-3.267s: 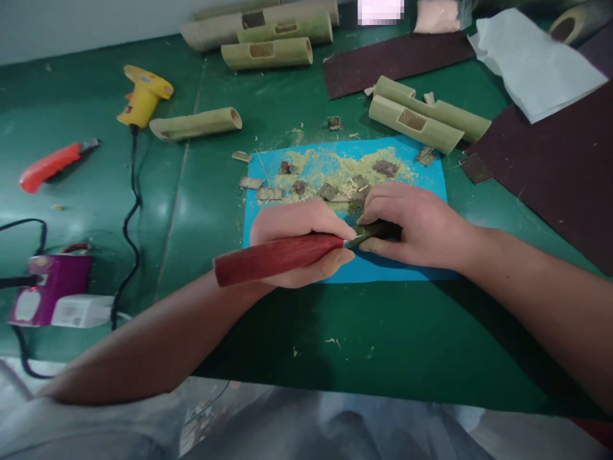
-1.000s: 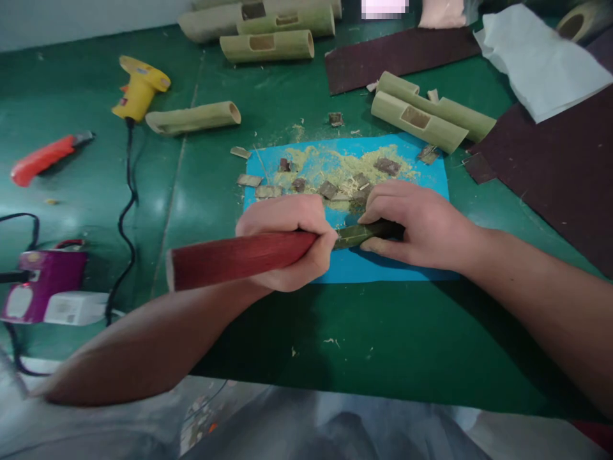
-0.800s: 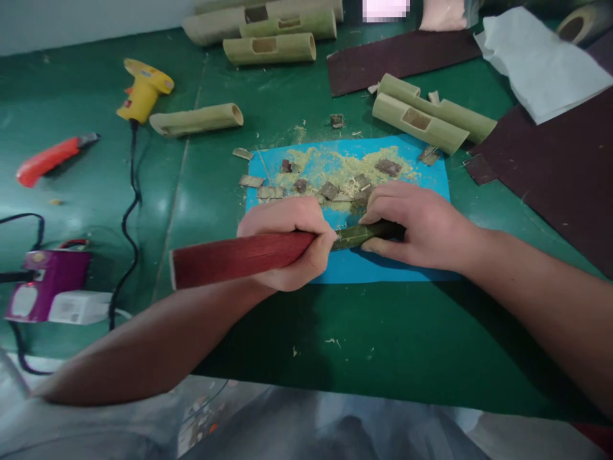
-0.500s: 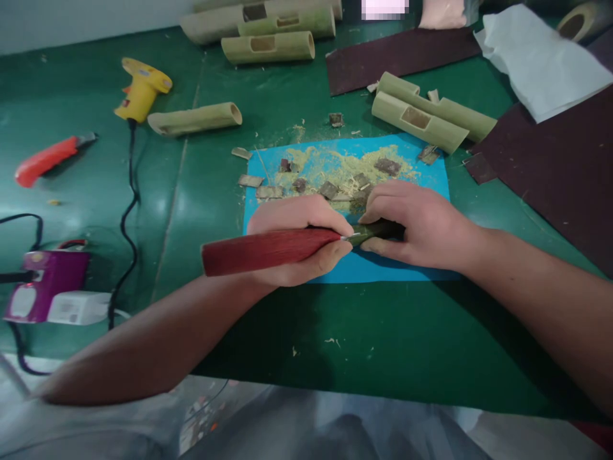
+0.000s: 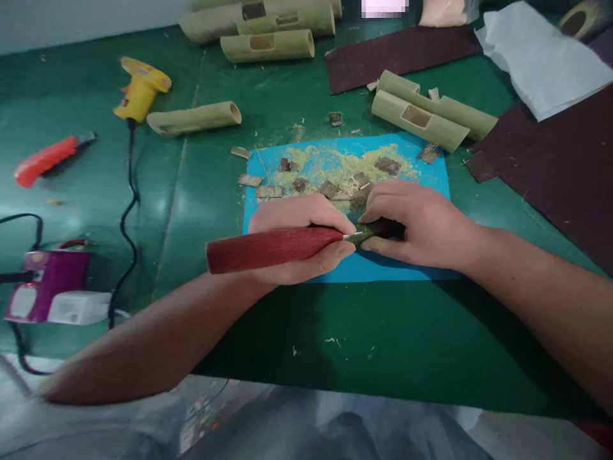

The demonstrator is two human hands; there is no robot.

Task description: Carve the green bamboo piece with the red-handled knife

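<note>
My left hand (image 5: 297,211) is closed round a carving knife (image 5: 268,249) with a thick red wooden handle. The knife's short metal tip points right and meets a dark green piece (image 5: 368,230), perhaps bamboo. That piece is gripped between the thumb and fingers of my right hand (image 5: 421,220), which cover much of it. Both hands are over a blue sheet (image 5: 407,271). Just beyond them, sandpaper scraps (image 5: 387,166) and pale dust (image 5: 335,156) are scattered on the sheet.
Cut bamboo tubes (image 5: 421,121) lie at the back right, others (image 5: 268,46) at the back left. Brown sandpaper sheets (image 5: 550,160) and white paper (image 5: 541,61) are on the right. A yellow glue gun (image 5: 141,89), red utility knife (image 5: 48,160) and purple power adapter (image 5: 52,281) sit left.
The carving knife has shifted slightly to the right, its tip further over the green piece. My right hand stays nearly still.
</note>
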